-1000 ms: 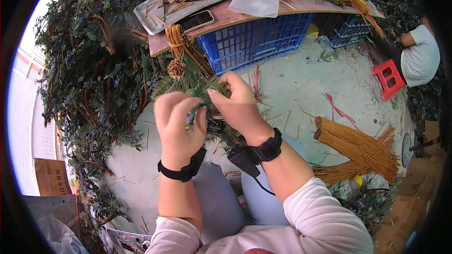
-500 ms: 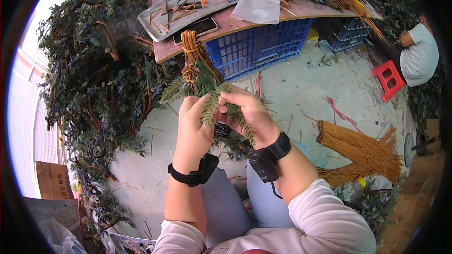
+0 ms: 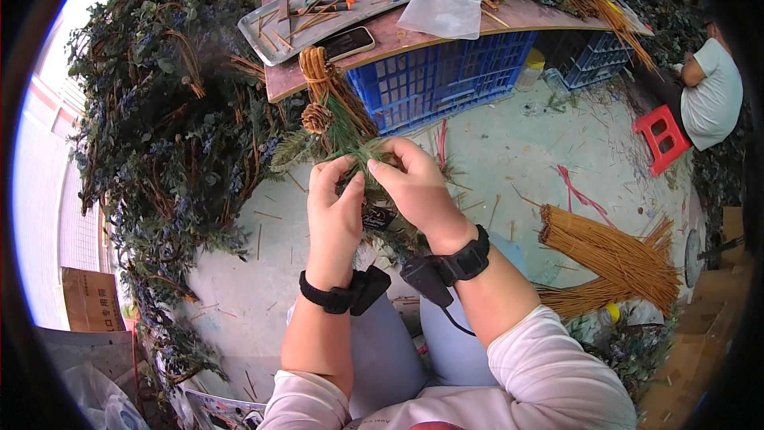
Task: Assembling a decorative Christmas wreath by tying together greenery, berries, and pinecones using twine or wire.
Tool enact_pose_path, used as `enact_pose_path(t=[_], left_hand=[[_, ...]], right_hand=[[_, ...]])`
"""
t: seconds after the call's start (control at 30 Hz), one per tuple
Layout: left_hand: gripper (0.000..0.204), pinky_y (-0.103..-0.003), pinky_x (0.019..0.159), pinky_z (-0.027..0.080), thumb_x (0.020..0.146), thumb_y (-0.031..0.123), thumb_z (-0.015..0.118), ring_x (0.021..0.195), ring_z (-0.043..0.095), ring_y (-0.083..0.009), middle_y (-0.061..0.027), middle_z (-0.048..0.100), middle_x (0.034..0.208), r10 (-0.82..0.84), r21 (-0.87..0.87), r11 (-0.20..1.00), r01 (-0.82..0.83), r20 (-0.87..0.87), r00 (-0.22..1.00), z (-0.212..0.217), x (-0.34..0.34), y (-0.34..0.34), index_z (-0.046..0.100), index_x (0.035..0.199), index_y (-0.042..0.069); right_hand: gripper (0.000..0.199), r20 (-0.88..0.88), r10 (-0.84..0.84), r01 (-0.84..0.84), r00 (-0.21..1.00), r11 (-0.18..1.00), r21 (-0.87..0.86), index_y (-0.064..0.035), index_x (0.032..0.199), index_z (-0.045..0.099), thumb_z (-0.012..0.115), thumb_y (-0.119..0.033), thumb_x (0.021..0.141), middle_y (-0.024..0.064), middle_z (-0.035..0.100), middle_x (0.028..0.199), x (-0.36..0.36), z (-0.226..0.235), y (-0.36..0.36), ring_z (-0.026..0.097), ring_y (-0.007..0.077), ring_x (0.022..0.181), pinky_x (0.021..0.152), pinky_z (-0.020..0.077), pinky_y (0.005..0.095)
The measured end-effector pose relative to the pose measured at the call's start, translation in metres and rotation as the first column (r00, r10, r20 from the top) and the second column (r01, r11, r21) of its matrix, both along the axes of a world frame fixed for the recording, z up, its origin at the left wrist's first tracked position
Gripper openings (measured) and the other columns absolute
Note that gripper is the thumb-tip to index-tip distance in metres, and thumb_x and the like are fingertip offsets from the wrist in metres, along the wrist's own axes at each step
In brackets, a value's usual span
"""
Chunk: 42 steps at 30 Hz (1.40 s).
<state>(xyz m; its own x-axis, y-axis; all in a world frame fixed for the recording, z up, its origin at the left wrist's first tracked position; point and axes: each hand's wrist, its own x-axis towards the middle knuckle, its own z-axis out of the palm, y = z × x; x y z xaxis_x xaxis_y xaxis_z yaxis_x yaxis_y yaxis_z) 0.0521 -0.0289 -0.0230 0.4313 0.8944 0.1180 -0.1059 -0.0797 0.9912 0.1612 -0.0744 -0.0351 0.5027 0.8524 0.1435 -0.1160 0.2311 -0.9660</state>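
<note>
The left hand point(image 3: 334, 211) and the right hand point(image 3: 418, 187) meet over a small wreath piece of tan woven twigs with green pine sprigs point(image 3: 346, 123). The left fingers are curled together and pinch the green needles at the lower end of that piece; the right fingers are closed on the same spot from the other side, thumb tip just beside the left thumb. A brown pine cone point(image 3: 316, 118) sits on the twig piece just above the left fingertips, and the looped twig end rises past it, away from both hands. A small dark tag point(image 3: 379, 216) hangs just below the fingers, between the two palms.

Each wrist wears a black strap with a dark box point(image 3: 350, 291).

Beyond the fingertips stands a blue plastic crate point(image 3: 434, 84) under a brown board point(image 3: 509, 16), on which lie a grey metal tray of twig bits point(image 3: 274, 36), a black phone point(image 3: 348, 42) and a clear plastic bag point(image 3: 446, 9). To the right of the right hand, well apart, lies a bundle of orange-brown straight sticks point(image 3: 613, 259) on the pale floor. A heap of dark green leafy wreaths point(image 3: 167, 143) fills the left side.
</note>
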Motion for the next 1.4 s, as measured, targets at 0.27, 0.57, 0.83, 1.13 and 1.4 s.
enact_pose_path(t=[0.27,0.57,0.83,1.13,1.4], left_hand=[[0.018,-0.029,0.073,0.040,0.076,0.000,0.056,0.080,0.049,-0.0236,-0.0113,0.048,0.087,0.074,0.443,0.896,0.044,-0.246,0.967,-0.007,0.004,-0.001,0.058,0.094,-0.001],[0.022,-0.031,0.074,0.038,0.069,-0.005,0.054,0.081,0.047,-0.0240,-0.0110,0.045,0.087,0.252,0.743,0.669,-0.011,-0.213,0.944,0.016,-0.008,-0.004,0.062,0.088,0.003],[0.050,-0.041,0.085,0.037,0.057,-0.006,0.054,0.096,0.044,-0.0342,-0.0176,0.046,0.101,0.417,0.848,0.478,0.231,-0.450,0.789,0.022,-0.009,0.000,0.058,0.105,0.010],[0.040,-0.043,0.088,0.036,0.060,-0.002,0.058,0.101,0.044,-0.0373,-0.0191,0.045,0.107,0.360,0.843,0.463,0.272,-0.460,0.812,0.012,-0.010,0.008,0.058,0.099,0.007],[0.051,-0.045,0.097,0.027,0.061,-0.007,0.057,0.116,0.031,-0.0424,-0.0224,0.036,0.120,0.087,0.662,0.709,0.243,-0.424,0.901,-0.012,-0.007,0.008,0.052,0.110,0.005]], right_hand=[[0.018,-0.037,0.008,-0.010,0.999,0.998,-0.061,0.0019,0.087,0.060,0.059,-0.016,0.082,0.0007,0.058,0.077,0.014,0.006,-0.003,0.049,0.0060,0.073,0.062,0.0409,0.0232],[0.020,-0.024,0.056,-0.058,0.998,0.995,-0.075,0.0025,0.092,0.060,0.053,-0.014,0.083,0.0097,0.061,0.078,0.017,0.001,-0.002,0.053,0.0136,0.074,0.068,0.0423,0.0280],[0.017,0.194,-0.017,0.012,0.981,1.000,0.024,0.0028,0.088,0.057,0.050,-0.012,0.083,0.0174,0.060,0.078,0.014,-0.001,-0.001,0.056,0.0262,0.073,0.068,0.0422,0.0318],[0.019,-0.696,0.411,-0.352,0.588,0.905,0.237,0.0021,0.089,0.057,0.046,-0.014,0.089,0.0060,0.060,0.080,0.020,-0.006,-0.006,0.056,0.0138,0.071,0.067,0.0452,0.0255],[0.019,-0.650,0.339,-0.358,0.680,0.927,0.110,0.0000,0.091,0.060,0.049,-0.015,0.088,0.0039,0.061,0.084,0.016,0.003,-0.003,0.056,0.0101,0.073,0.066,0.0443,0.0236]])
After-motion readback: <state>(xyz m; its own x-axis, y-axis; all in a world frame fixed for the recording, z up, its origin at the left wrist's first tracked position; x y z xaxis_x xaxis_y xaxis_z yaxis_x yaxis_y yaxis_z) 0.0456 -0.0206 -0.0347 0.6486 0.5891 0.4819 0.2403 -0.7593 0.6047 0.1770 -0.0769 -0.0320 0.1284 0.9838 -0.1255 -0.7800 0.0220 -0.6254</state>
